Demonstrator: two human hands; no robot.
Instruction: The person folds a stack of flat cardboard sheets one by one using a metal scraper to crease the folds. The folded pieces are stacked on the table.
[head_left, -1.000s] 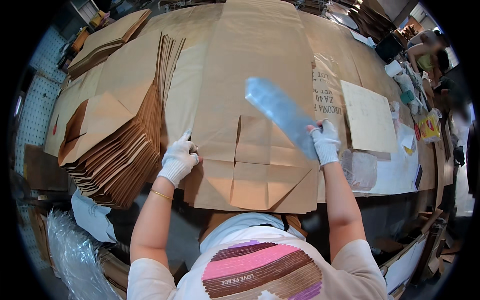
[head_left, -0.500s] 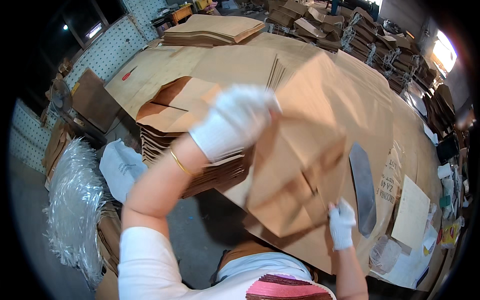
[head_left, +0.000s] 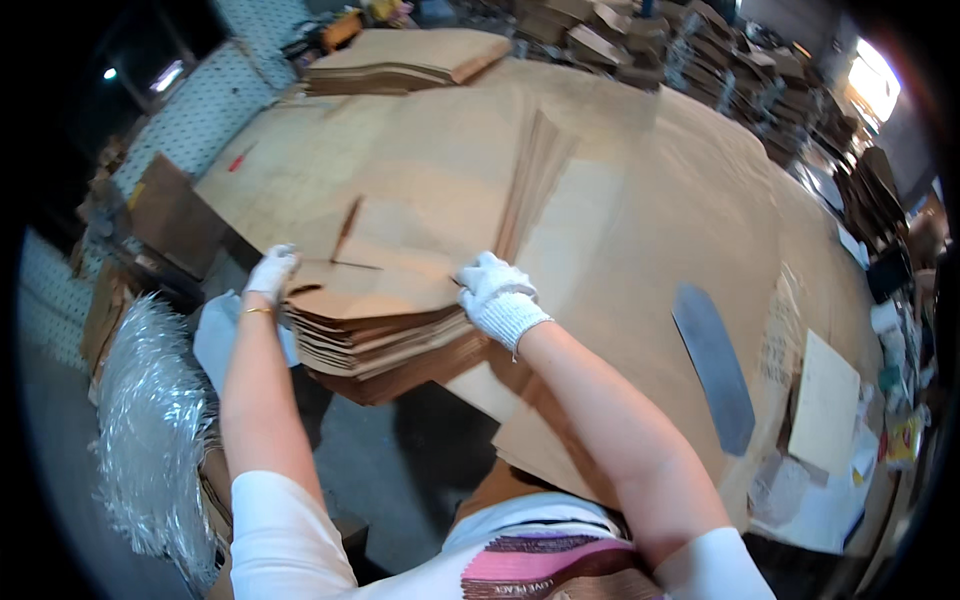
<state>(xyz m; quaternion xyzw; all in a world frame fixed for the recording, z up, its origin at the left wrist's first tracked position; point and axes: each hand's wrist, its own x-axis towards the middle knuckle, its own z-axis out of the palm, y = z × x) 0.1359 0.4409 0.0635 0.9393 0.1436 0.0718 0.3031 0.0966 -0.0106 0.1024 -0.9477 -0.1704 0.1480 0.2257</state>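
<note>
At 9 o'clock a crumpled clear plastic bundle (head_left: 150,420) lies below the table edge. Just right of it, the left hand (head_left: 270,272), in a white glove, rests on the left edge of the stack of flat brown cardboard blanks (head_left: 385,335), fingers curled over the top sheet's rim in a loose grasp. Half a second ago this hand was lifted high with a blank; now that blank lies flat on the stack, so 1 more piece seems added and squared up. At the centre, the right hand (head_left: 498,298), also gloved, presses on the stack's right corner, fingers bent and closed onto the top sheet's edge. It no longer holds the grey flat tool (head_left: 713,365), which lies at 3 o'clock on the big brown table sheet (head_left: 640,200). Further right, a pale card (head_left: 825,400) sits near the rim.
</note>
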